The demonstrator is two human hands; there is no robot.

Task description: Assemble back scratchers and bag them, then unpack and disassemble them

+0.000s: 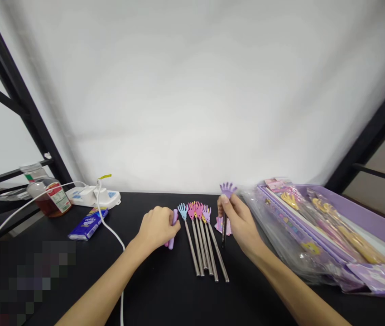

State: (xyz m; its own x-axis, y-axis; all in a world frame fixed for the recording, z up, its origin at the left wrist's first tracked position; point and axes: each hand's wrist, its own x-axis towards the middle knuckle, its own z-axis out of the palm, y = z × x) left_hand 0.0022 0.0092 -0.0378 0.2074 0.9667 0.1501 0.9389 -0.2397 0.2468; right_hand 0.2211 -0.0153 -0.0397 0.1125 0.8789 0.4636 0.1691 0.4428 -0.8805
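Note:
My left hand [158, 227] is closed around a light purple handle sleeve [175, 216]. A bit of pink shows beneath its fingers, mostly hidden. In my right hand [240, 222] is a back scratcher [228, 188] with a purple hand-shaped head, pinched just below the head, its dark rod pointing down to the table. Between my hands several back scratchers [201, 244] lie side by side, with blue, pink and purple heads at the far end and bare metal rods toward me. Small pink cards [227, 227] lie partly behind the right hand's rod.
At the right, a purple display box [372, 222] holds wrapped back scratchers, with clear plastic bags [277, 240] alongside. On the left are a bottle [48, 194], a white power strip [113, 198], a blue packet [89, 224] and a white cable [114, 233]. A white wall [192, 113] stands behind the black table [165, 294].

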